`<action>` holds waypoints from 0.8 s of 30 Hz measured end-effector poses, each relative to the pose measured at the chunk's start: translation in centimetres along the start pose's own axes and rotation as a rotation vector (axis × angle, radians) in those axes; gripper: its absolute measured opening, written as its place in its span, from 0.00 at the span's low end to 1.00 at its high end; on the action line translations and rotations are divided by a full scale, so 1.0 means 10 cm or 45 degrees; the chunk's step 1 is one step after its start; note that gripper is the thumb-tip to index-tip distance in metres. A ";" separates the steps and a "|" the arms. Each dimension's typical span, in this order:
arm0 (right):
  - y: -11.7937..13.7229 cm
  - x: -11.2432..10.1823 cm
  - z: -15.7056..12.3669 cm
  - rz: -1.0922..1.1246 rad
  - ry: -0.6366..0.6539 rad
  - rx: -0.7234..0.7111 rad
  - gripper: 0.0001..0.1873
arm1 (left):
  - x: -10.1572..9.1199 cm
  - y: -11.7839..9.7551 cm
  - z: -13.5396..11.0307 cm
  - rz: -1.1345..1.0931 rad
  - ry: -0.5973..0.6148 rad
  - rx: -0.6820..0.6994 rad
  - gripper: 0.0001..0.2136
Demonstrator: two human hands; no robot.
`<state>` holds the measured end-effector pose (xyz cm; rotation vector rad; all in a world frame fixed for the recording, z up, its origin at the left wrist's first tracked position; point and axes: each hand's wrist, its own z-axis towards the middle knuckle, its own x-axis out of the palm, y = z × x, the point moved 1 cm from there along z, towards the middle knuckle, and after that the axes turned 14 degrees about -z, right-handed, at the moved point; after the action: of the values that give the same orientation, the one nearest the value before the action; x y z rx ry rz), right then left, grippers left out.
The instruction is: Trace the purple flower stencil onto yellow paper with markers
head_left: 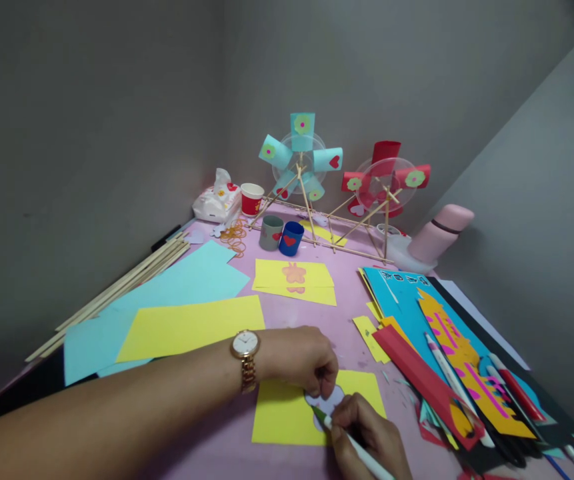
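Observation:
My left hand (311,363), with a gold watch (245,344) at its wrist, has its fingers curled together. Their tips pin a pale lilac paper flower (319,402) flat on a yellow sheet (281,417). Part of the flower is hidden under both hands. In my right hand (367,437) is a white marker (361,455) with a green tip, held like a pen. Its tip touches or nearly touches the flower's left edge.
Beyond the hands lies yellow paper (311,280) with orange drawn shapes. Blue and red wheel models stand at the back with paper tubes (271,233). Sticks (131,280) and light-blue sheets (177,283) lie left. Right are coloured paper, several markers, scraps and a pink bottle (439,233).

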<state>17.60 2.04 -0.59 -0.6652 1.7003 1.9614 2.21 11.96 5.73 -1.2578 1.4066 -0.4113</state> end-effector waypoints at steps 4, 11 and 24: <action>0.00 -0.03 0.00 0.017 -0.027 0.018 0.09 | 0.01 0.01 -0.01 -0.022 -0.035 0.028 0.07; -0.08 -0.01 -0.02 0.019 -0.023 0.037 0.09 | 0.02 0.01 -0.01 -0.028 -0.054 0.049 0.06; 0.06 -0.08 0.00 -0.046 -0.018 0.109 0.07 | -0.02 -0.05 -0.02 0.081 0.000 0.041 0.05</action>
<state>17.90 1.91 0.36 -0.6454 1.7408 1.8531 2.22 11.89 6.25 -1.1836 1.4310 -0.3893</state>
